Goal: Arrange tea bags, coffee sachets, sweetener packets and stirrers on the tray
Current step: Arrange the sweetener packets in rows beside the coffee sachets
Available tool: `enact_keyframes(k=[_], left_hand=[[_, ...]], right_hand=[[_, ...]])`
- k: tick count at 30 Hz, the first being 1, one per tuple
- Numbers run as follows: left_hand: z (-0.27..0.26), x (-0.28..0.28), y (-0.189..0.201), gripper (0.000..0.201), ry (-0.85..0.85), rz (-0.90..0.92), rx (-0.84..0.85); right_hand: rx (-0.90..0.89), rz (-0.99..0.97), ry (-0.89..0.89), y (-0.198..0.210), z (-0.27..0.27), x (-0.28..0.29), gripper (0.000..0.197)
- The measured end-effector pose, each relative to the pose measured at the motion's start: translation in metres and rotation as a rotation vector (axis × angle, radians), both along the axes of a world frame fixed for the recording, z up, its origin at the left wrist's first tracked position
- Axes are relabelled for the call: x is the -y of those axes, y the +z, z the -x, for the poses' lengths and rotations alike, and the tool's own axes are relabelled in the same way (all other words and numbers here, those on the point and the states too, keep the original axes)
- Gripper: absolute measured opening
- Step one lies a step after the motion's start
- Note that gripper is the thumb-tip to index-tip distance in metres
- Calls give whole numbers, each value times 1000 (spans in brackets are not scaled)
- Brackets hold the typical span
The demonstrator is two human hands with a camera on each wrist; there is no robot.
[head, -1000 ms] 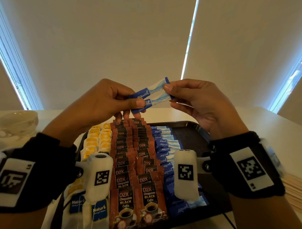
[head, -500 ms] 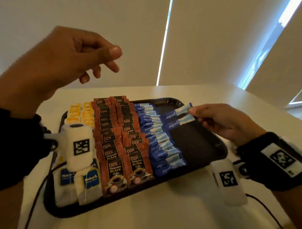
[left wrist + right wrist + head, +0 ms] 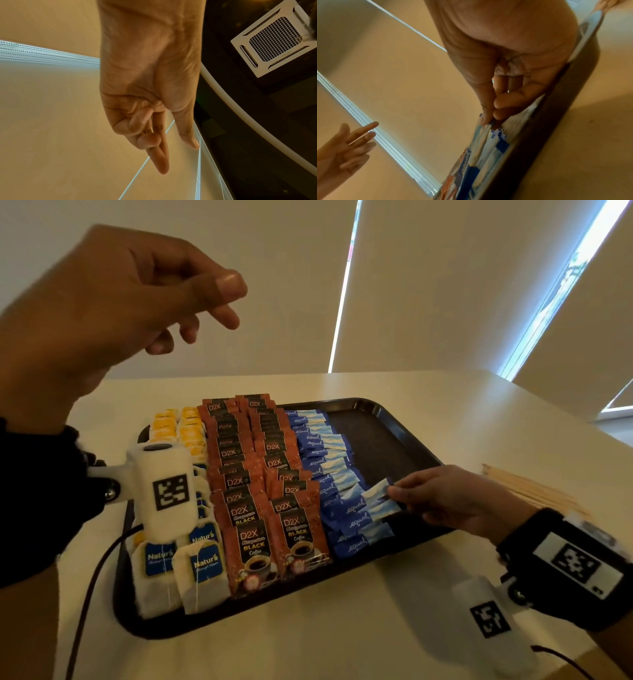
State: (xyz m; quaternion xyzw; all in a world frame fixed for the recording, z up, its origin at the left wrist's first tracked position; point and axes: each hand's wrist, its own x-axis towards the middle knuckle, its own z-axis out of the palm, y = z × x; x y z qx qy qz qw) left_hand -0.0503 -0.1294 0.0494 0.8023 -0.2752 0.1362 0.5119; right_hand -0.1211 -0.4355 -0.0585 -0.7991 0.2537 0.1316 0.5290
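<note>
A black tray (image 3: 376,446) holds tea bags (image 3: 191,573) on the left, two columns of brown coffee sachets (image 3: 253,474) and a column of blue sweetener packets (image 3: 325,460). My right hand (image 3: 397,491) pinches two blue sweetener packets (image 3: 378,501) by their pale ends, low over the near part of that column. The right wrist view shows thumb and fingers of the right hand (image 3: 489,119) closed on the packets (image 3: 481,135). My left hand (image 3: 212,302) hangs high above the tray's left side, fingers loosely curled, holding nothing (image 3: 171,148).
Wooden stirrers (image 3: 534,491) lie in a bundle on the white table to the right of the tray. The tray's right strip is bare black. A cable (image 3: 89,594) runs along the tray's left edge. Window blinds stand behind the table.
The left hand let go of the two sweetener packets and stayed raised. The right hand carried them down and toward me, to the near part of the sweetener column.
</note>
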Motion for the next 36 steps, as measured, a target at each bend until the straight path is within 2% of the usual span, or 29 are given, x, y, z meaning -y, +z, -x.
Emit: enact_keyframes(k=[9,21,25,30,36], left_hand=[[-6,1,-2,48,8,-26,4],[-9,0,-5,59,-16,-73,-16],[-9,-2,-6,53,-17,-91,-16],[-10,-2,-6,49,-12,-100,-12],[-14,-1,-7,50,-10,-114,-16]], right_hand=[[-39,-63,49,5,7,0,16],[-60,104,122,2,10,-7,13],[-53,249,223,7,11,-6,19],[96,457,366,20,13,-9,11],[61,459,709,21,9,-29,20]])
